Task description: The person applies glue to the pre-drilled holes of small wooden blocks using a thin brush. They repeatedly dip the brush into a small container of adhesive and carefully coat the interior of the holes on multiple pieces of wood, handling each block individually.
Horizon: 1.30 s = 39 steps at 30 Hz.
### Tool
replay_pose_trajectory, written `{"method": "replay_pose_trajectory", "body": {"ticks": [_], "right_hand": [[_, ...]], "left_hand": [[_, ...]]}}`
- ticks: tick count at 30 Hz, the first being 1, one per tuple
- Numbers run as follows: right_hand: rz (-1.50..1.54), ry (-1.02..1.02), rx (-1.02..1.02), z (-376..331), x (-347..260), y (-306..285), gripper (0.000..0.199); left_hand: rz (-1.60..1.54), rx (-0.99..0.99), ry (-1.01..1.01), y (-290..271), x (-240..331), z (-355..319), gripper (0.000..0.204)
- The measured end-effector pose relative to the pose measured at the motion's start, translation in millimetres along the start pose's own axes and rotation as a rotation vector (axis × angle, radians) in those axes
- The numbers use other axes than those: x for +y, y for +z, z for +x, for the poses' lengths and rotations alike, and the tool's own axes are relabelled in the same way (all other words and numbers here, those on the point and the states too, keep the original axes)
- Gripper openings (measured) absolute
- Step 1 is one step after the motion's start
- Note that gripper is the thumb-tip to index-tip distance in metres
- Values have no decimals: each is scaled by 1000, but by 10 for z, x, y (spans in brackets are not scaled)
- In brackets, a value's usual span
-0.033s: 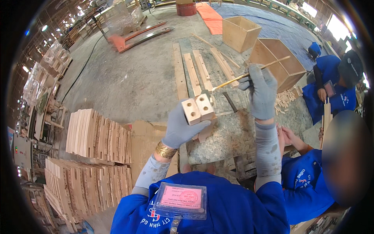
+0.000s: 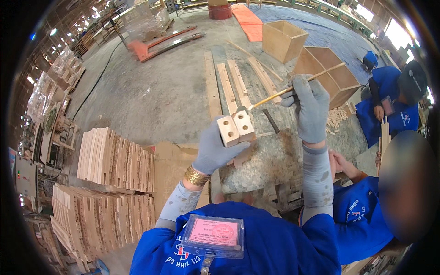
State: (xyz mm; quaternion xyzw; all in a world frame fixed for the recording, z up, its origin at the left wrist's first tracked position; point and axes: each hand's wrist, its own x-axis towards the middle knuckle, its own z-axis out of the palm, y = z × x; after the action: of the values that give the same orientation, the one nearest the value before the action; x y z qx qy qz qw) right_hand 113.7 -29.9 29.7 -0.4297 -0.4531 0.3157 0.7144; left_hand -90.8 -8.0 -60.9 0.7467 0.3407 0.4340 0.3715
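Observation:
My left hand (image 2: 211, 150), in a grey glove, is wrapped round two pale wooden pieces (image 2: 228, 131) held side by side. Their square ends face up, each with two round holes. In my gloved right hand (image 2: 312, 112) is a thin brush (image 2: 275, 96) with a long yellowish wooden handle, pinched between thumb and fingers. Its pale tip hangs close to the far side of the pieces; whether it touches them I cannot tell. The lower lengths of the pieces are hidden behind my left hand.
Several wooden strips (image 2: 226, 85) and a dark bar (image 2: 271, 121) lie on the worn work surface (image 2: 256, 172). A pile of dowels (image 2: 336, 118) sits beside two wooden boxes (image 2: 327, 73). Stacked slats (image 2: 105, 158) stand at left. Co-workers in blue (image 2: 362, 215) are at right.
Both hands have shifted very slightly to the right, with the wooden pieces and the brush still held.

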Motion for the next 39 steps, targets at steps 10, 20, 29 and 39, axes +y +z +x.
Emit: {"method": "replay_pose_trajectory", "body": {"ticks": [10, 20, 29, 39], "right_hand": [[-463, -43, -369, -153, -413, 272, 19], [-897, -687, -622, -144, -406, 281, 13], [-973, -820, -612, -154, -447, 279, 16], [-125, -1, -68, -363, -427, -32, 17]], "left_hand": [[31, 33, 44, 101, 6, 58, 57], [75, 4, 30, 115, 21, 64, 60], [35, 1, 51, 145, -12, 66, 60], [-105, 32, -18, 80, 26, 65, 56]]}}
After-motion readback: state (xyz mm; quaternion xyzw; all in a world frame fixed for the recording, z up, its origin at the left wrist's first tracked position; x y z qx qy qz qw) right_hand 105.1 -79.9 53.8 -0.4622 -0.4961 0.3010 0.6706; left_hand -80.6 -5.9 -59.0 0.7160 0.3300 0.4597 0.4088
